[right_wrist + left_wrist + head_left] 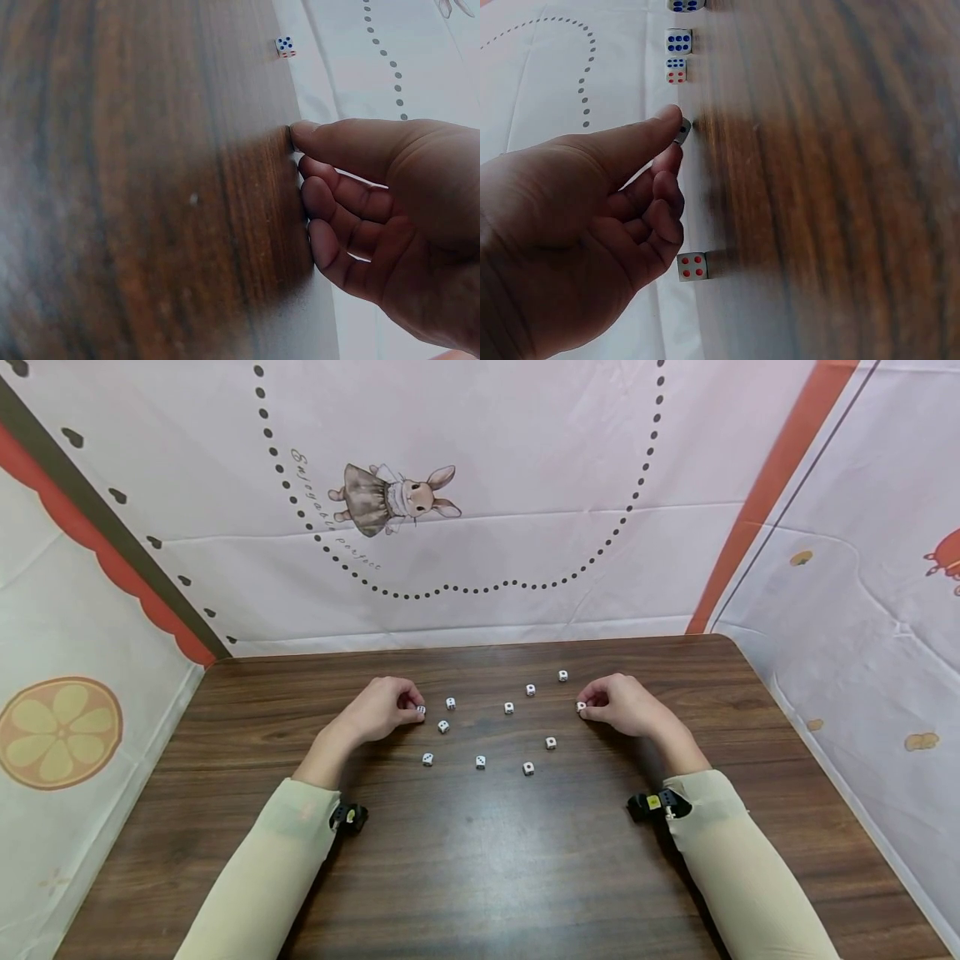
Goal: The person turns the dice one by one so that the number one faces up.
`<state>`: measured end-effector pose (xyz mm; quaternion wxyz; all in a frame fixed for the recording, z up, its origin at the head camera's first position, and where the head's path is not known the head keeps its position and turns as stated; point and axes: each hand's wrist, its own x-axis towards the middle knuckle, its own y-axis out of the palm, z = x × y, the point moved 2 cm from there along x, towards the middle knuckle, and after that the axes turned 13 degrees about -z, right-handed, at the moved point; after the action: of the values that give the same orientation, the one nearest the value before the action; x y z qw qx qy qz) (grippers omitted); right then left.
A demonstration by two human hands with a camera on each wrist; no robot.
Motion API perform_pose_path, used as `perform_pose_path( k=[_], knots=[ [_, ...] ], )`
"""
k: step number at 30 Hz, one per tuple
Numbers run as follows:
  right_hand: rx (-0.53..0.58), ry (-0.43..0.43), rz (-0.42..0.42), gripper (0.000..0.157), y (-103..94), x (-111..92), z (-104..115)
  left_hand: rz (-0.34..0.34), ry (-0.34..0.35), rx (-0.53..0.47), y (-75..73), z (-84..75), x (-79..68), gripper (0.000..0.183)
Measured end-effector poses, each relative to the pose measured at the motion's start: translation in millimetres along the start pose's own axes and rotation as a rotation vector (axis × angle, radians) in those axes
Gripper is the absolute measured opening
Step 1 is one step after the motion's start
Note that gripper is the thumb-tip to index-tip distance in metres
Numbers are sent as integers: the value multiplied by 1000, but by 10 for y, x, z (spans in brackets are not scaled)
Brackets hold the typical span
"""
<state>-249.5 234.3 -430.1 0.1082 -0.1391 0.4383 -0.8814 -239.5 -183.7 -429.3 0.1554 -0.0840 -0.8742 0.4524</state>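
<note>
My left hand (pixel 382 708) pinches a white die (pixel 421 710) between thumb and forefinger, low over the table. In the left wrist view this die (pixel 684 131) shows only partly past the thumb. To the right, my right hand (pixel 626 703) pinches another white die (pixel 581 707) at the table surface. The right wrist view hides that die behind the thumb (pixel 345 141). Between the hands lie several loose dice. Closest to the left hand are a die (pixel 451 703) and a second die (pixel 443 727); a die (pixel 563 676) sits just beyond the right hand.
Nearer the front of the group are a die (pixel 427 760), a die (pixel 481 762) and a die (pixel 528 768). They stand on a brown wood-grain table (pixel 480 877). A printed white cloth (pixel 525 468) hangs behind the table's far edge and along both sides.
</note>
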Motion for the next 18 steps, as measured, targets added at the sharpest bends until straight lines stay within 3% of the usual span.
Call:
perform_pose_path(
  k=[12,18],
  knots=[
    [0,-7,-1,9,1,4,-2,11,-14,37,11,-9,-1,7],
    [-6,-9,1,9,9,10,-18,20,-25,41,20,-3,8,15]
  ],
)
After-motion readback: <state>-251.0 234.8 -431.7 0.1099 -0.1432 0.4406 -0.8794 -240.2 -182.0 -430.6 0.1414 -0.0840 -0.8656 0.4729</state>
